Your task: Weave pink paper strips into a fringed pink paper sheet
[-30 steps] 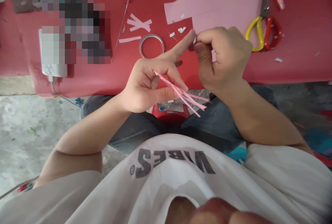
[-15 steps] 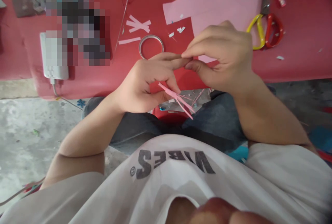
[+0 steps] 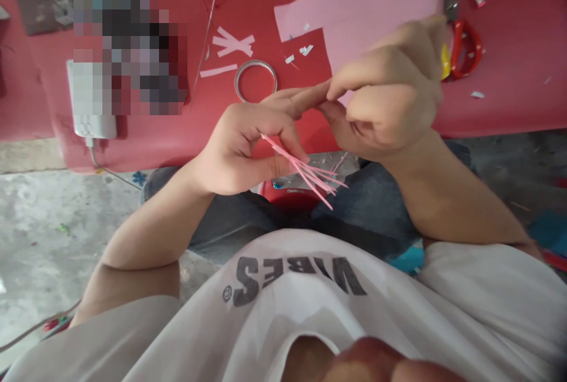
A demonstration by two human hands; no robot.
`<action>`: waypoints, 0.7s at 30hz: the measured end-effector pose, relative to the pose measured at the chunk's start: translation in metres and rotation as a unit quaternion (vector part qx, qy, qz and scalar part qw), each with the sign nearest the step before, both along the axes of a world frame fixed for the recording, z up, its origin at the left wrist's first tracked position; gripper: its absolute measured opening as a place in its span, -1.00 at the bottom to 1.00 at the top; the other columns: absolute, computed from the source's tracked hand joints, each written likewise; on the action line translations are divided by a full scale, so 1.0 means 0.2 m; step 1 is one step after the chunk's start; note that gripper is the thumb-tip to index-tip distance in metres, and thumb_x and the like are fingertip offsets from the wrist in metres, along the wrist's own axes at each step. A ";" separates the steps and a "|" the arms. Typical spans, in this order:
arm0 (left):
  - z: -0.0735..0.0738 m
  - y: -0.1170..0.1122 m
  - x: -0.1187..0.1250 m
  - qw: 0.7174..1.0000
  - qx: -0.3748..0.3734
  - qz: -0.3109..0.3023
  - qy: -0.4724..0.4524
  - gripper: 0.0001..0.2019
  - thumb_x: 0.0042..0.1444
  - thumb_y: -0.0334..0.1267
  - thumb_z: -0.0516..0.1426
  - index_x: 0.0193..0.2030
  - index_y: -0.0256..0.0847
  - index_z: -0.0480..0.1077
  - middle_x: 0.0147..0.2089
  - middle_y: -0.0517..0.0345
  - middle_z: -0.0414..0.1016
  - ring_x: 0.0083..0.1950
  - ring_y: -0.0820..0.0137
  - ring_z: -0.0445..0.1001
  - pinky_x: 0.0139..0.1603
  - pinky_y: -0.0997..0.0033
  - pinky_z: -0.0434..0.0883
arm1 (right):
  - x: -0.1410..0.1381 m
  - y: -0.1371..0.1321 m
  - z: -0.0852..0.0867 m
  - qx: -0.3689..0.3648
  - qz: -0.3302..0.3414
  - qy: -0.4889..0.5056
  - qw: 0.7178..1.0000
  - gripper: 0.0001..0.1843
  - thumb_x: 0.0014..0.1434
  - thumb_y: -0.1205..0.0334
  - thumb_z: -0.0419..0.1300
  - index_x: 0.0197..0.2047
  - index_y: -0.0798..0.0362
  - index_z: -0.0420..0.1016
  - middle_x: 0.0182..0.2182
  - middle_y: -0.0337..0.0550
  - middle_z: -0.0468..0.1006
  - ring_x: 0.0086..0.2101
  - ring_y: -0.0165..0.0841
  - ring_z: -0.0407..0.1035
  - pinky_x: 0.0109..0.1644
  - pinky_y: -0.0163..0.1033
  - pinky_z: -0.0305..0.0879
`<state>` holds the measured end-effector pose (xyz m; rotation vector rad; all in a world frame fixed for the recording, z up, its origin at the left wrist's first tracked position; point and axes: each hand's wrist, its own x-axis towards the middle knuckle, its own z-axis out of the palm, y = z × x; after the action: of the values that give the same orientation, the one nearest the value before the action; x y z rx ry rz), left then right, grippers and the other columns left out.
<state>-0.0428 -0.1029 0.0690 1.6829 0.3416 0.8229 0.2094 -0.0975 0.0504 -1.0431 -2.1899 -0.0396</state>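
Observation:
My left hand (image 3: 248, 146) is curled over my lap at the front edge of the red table (image 3: 186, 128). It grips a bundle of thin pink paper strips (image 3: 310, 174) that fan out to the lower right. Its forefinger stretches toward my right hand (image 3: 390, 98). My right hand is closed in a pinch at that fingertip, and what it pinches is too small to make out. A large pink paper sheet (image 3: 367, 10) lies on the table just behind my right hand.
A metal ring (image 3: 256, 80) and loose pink strips (image 3: 233, 44) lie on the table behind my left hand. Red and yellow scissors (image 3: 463, 45) lie at the right, partly behind my right hand. A white charger box (image 3: 91, 116) sits at the table's left edge.
My right hand has turned and risen, now covering the yellow scissor handle. My left forefinger has stayed against the right fingertips, and the strip bundle has shifted slightly.

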 end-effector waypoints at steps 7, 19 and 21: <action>-0.02 0.02 0.00 0.997 0.064 0.002 0.037 -0.85 0.05 -0.21 0.41 -0.24 -0.12 0.64 0.41 0.06 0.47 0.44 -0.11 0.42 0.42 -0.09 0.40 | -0.07 -0.01 -0.02 0.060 0.010 0.024 0.998 -0.55 0.47 -0.12 0.01 -0.41 -0.07 0.26 -0.36 -0.37 0.61 -0.36 -0.32 0.29 -0.01 0.02 0.17; -0.03 0.04 -0.03 0.991 0.123 -0.024 0.053 -0.84 0.14 -0.17 0.38 -0.18 -0.14 0.59 0.49 0.07 0.36 0.45 -0.08 0.41 0.30 -0.14 0.50 | -0.08 0.00 -0.03 0.171 -0.038 -0.005 0.985 -0.72 0.39 0.14 0.12 -0.38 -0.08 0.21 -0.35 -0.41 0.65 -0.42 -0.31 0.31 -0.21 -0.01 0.12; -0.05 0.05 -0.02 0.990 0.128 -0.022 0.052 -0.83 0.14 -0.19 0.38 -0.16 -0.16 0.60 0.47 0.01 0.39 0.40 -0.08 0.46 0.29 -0.16 0.51 | -0.09 0.00 -0.03 0.189 -0.022 0.011 0.982 -0.77 0.33 0.25 0.16 -0.35 -0.09 0.19 -0.37 -0.46 0.63 -0.43 -0.33 0.31 -0.25 -0.04 0.11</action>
<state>-0.0475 -0.0924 0.0583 1.9709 0.2770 0.7736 0.1916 -0.0976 0.0443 -0.8698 -2.0328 -0.4437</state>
